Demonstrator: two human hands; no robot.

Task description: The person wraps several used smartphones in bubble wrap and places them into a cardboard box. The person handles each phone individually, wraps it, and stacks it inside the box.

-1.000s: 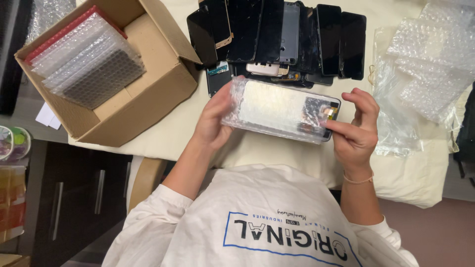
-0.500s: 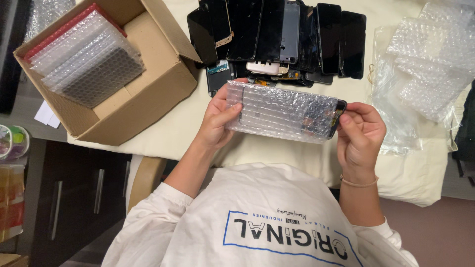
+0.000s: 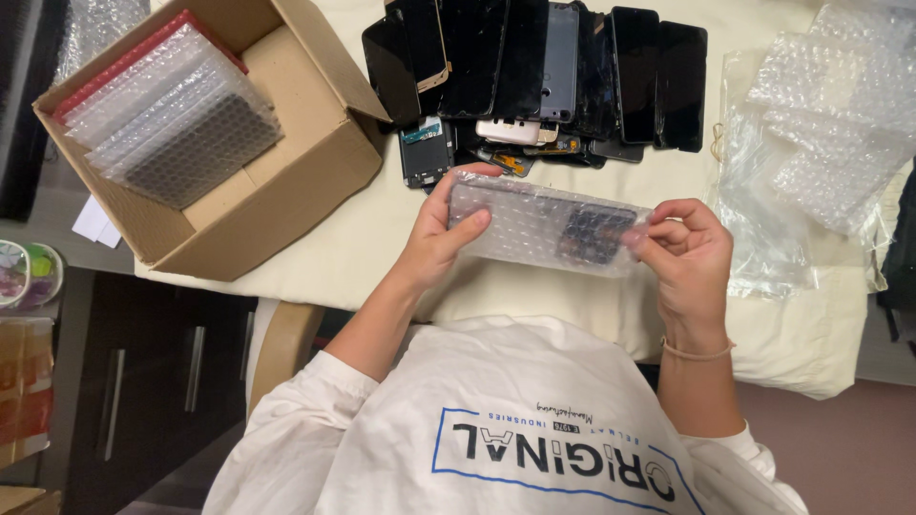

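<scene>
Here, cream-covered tabletop (image 3: 315, 238), far edge cut off at top. Cardboard box (image 3: 315, 124) at one side w/ bubble-wrapped packs (image 3: 167, 114); row of dark phone screens (image 3: 544, 67) overlapping, lower ones half hidden. Left hand (image 3: 439, 238) & right hand (image 3: 692, 257) each clamped on ends of bubble-wrapped phone part (image 3: 549, 229), above tabletop edge; contents blurred by wrap.

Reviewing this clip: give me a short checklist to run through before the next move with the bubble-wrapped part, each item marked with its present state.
1. Left hand grips one end of the bubble-wrapped part: ok.
2. Right hand pinches the other end: ok.
3. Wrap covers the whole part: cannot tell.
4. Cardboard box open, with room beside the wrapped parts already in it: ok.
5. Spare bubble bags at hand: ok.
6. Wrap sealed: cannot tell.
</scene>
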